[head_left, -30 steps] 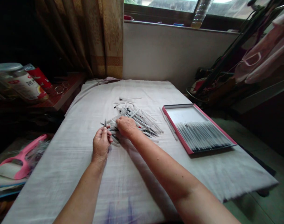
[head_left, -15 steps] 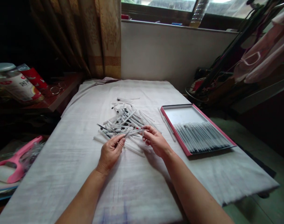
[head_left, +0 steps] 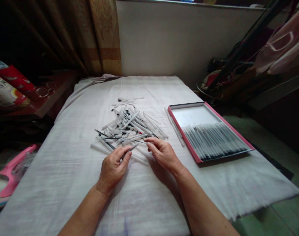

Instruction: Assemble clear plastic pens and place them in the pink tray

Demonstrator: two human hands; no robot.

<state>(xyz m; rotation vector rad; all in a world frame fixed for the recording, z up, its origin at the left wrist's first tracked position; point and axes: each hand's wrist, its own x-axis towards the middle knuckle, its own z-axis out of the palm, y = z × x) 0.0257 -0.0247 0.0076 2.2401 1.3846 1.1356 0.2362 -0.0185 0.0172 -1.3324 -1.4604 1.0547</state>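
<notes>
My left hand [head_left: 114,166] is closed in a pinch on a thin dark pen refill [head_left: 132,147], which points up to the right. My right hand [head_left: 163,153] is closed too, its thumb and fingertips pinching a slim, pale piece like a pen part [head_left: 140,142]; its exact kind is too small to make out. The two held ends are close together, and I cannot tell whether they touch. Just beyond both hands spreads a loose pile of clear pen barrels [head_left: 131,123], mixed with dark refills and black caps.
To the right, a pink-rimmed box [head_left: 185,139] holds a row of black-capped pens [head_left: 215,141]. A few loose barrels [head_left: 175,127] lie along its left side. White cloth [head_left: 73,170] covers the table. A pink tape dispenser [head_left: 13,170] is at the left, below a shelf.
My right hand has moved slightly down, and the clear barrel that bridged my hands no longer shows between them. A dark refill now shows in my left fingers. The view has tilted downward.
</notes>
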